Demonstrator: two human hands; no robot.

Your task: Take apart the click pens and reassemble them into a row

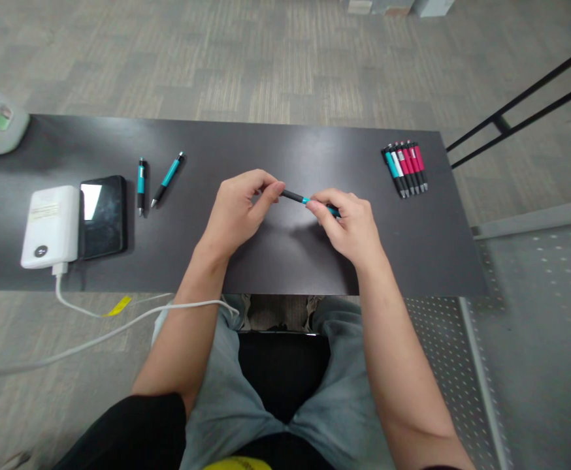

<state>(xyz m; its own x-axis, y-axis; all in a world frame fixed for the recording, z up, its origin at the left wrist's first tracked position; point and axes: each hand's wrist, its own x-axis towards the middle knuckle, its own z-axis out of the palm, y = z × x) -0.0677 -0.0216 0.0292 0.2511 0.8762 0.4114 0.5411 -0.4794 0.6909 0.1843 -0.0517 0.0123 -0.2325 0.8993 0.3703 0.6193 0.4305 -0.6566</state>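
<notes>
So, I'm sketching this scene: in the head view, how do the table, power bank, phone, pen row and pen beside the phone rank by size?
1. Table
2. Power bank and phone: too alike to rank
3. Pen row
4. Pen beside the phone

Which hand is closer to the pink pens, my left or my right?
Right. Your right hand is left of the pink pens and a bit nearer your body. Your left hand is farther left, at the other end of the pen you're holding.
</notes>
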